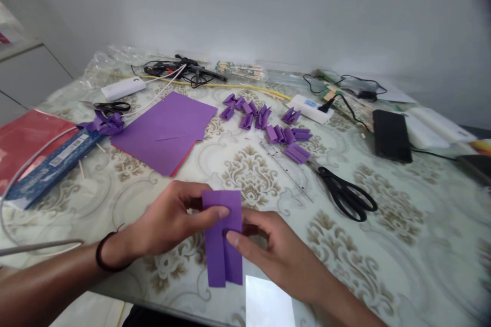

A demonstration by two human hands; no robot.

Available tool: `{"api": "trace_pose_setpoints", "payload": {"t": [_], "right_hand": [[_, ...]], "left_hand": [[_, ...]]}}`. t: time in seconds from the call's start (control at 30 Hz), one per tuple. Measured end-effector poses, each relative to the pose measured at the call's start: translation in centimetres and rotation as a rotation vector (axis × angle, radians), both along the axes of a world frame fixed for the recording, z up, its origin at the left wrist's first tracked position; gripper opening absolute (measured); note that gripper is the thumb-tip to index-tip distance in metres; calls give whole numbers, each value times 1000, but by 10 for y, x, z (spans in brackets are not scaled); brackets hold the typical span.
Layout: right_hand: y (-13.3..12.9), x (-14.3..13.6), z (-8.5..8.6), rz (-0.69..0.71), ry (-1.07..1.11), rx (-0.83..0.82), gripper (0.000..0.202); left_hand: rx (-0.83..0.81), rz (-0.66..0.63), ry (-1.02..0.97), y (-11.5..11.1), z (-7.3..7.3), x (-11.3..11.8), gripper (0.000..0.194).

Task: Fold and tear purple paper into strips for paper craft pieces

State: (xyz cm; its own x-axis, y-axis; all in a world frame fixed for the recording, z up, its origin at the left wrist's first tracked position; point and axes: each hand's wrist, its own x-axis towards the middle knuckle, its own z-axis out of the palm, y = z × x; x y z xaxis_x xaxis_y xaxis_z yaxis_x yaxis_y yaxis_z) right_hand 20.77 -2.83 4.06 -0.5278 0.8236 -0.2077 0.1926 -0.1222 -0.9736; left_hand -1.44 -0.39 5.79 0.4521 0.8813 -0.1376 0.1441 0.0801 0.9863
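A folded strip of purple paper (217, 260) is held upright over the near part of the table, with a lengthwise crease down its middle. My left hand (176, 219) pinches its upper left side, thumb across the front. On the right edge, my right hand (268, 250) grips it with the thumb pressed near the crease; the fingers behind are hidden. Beyond lie several small folded purple pieces (263, 117) and a larger purple sheet (169, 127) with a red edge beneath it. Black-handled scissors (347, 191) rest to the right, close to a clear ruler (287, 171).
A patterned cloth (406, 271) covers the table. At left are a red packet (30, 143), a blue box (53, 168) and crumpled purple paper (103, 122). Cables, a power strip (310, 108) and a black phone (391, 135) lie toward the back and right.
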Motion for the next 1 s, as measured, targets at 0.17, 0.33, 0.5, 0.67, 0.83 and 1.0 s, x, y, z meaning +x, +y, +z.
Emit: {"api": "trace_pose_setpoints", "payload": {"t": [0.17, 0.33, 0.5, 0.67, 0.83, 1.0], "right_hand": [[0, 1, 3, -146, 57, -3, 31], [1, 2, 5, -213, 69, -63, 26], [1, 2, 4, -201, 101, -91, 23], [2, 0, 4, -212, 67, -88, 30], [3, -1, 5, -233, 50, -80, 34], [2, -1, 7, -240, 44, -77, 34]], "left_hand": [[-83, -133, 141, -3, 1, 3, 21], [-157, -153, 84, -2, -1, 3, 24], [-121, -153, 125, -3, -3, 3, 30], [-97, -161, 177, -5, -2, 3, 30], [-79, -154, 217, -5, 0, 4, 32], [-62, -151, 223, -5, 2, 5, 32]]}}
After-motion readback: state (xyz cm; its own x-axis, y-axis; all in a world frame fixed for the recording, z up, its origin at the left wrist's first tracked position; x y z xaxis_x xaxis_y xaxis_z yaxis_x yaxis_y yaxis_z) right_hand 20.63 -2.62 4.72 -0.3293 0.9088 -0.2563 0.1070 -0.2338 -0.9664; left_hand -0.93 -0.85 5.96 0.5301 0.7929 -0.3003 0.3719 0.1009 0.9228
